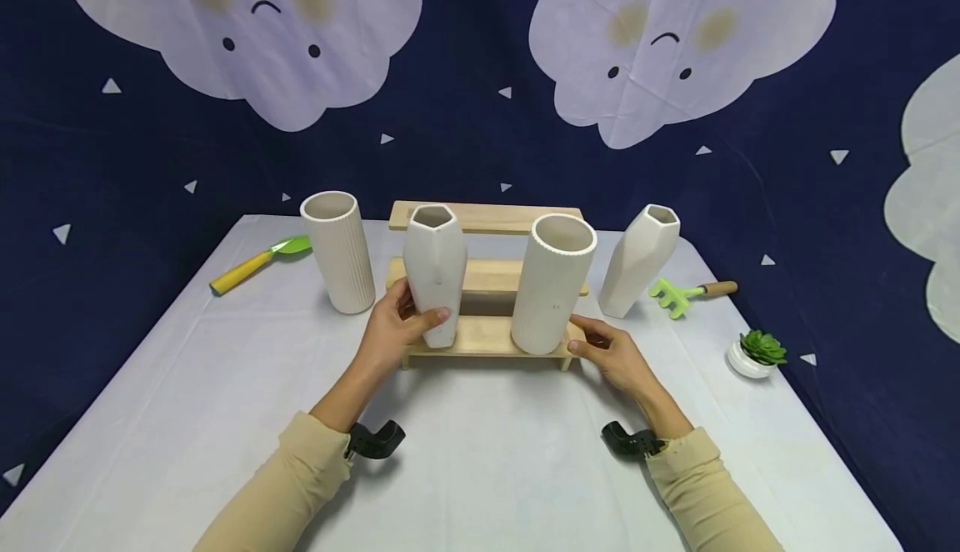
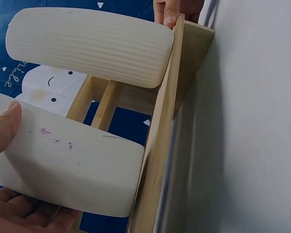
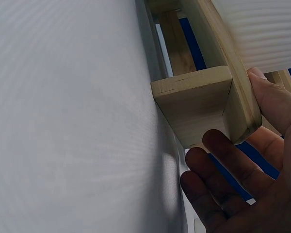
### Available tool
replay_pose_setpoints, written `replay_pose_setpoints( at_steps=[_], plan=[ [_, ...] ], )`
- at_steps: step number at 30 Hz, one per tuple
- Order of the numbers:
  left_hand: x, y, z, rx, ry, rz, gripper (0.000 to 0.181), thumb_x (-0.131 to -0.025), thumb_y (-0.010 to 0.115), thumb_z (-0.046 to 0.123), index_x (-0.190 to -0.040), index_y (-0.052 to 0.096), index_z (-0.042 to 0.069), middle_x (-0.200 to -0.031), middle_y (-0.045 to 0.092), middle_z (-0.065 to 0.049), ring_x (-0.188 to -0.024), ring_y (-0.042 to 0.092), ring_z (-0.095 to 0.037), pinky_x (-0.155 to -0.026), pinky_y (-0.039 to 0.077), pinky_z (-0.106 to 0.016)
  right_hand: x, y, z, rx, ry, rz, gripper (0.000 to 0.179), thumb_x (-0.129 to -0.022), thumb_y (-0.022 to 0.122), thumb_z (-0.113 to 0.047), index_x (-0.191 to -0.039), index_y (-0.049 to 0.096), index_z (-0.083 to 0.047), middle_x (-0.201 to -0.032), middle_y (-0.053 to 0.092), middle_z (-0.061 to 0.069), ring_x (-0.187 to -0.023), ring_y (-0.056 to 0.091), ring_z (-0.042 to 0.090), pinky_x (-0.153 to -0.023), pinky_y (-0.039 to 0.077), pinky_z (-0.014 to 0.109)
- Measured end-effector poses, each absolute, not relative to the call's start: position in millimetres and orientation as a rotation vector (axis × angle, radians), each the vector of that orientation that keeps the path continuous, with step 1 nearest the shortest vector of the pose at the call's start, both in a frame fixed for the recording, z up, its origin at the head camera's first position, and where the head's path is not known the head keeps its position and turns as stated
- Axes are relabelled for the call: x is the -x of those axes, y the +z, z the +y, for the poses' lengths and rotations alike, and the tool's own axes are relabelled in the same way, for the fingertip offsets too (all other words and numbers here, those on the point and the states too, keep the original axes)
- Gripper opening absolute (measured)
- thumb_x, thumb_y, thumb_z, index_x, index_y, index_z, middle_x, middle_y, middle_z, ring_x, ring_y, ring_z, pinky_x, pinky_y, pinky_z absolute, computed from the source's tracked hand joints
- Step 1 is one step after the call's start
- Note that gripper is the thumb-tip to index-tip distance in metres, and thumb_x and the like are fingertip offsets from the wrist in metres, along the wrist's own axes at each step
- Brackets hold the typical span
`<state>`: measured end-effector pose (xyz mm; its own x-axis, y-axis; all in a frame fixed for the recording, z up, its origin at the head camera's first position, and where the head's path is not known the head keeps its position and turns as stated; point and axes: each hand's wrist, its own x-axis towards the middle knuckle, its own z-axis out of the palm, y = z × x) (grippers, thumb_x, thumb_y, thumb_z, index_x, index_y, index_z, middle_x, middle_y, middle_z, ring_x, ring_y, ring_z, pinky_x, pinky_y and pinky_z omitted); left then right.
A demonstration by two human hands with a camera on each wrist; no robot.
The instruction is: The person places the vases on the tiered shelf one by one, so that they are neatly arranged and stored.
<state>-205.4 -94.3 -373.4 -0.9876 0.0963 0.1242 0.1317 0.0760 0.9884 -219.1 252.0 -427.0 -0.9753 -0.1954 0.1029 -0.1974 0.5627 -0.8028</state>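
Note:
On the left part of the lowest step of a tiered wooden stand (image 1: 483, 337) is a white faceted vase (image 1: 437, 264). My left hand (image 1: 392, 324) grips it low down, thumb across the front and fingers round its far side. Small purple marks show on this vase in the left wrist view. A white ribbed vase (image 1: 552, 289) stands on the same step, to the right. My right hand (image 1: 617, 358) holds the right end of that step, its thumb (image 3: 271, 99) on the upper face and its other fingers around and below the end.
Another ribbed vase (image 1: 341, 256) stands left of the stand, and a second faceted vase (image 1: 637, 264) to its right. A green trowel with a yellow handle (image 1: 247, 270) lies at left. At right are a small green rake (image 1: 678, 295) and a potted succulent (image 1: 753, 356).

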Motion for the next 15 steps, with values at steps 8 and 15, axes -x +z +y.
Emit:
replay_pose_setpoints(
  at_steps=[8,15],
  plan=[
    [207,-376,-91,0.239,-2.063,-2.311,0.069,-0.080,0.076,0.018,-0.138,0.041,0.010,-0.134,0.053,-0.012,-0.124,0.051,-0.027,-0.108,0.038,-0.043,225,-437,257,-0.346,1.432,-2.764,0.053,-0.087,0.067,-0.033,-0.134,0.054,-0.012,-0.125,0.061,0.017,-0.108,0.060,0.026,-0.089,0.048,0.029],
    [208,-378,-89,0.236,-2.048,-2.317,0.069,-0.079,0.076,0.019,-0.138,0.041,0.010,-0.132,0.055,-0.013,-0.122,0.052,-0.027,-0.107,0.039,-0.043,220,-427,252,-0.340,1.454,-2.776,0.052,-0.088,0.067,-0.024,-0.135,0.052,-0.008,-0.127,0.059,0.020,-0.110,0.059,0.031,-0.090,0.047,0.033]
  ],
)
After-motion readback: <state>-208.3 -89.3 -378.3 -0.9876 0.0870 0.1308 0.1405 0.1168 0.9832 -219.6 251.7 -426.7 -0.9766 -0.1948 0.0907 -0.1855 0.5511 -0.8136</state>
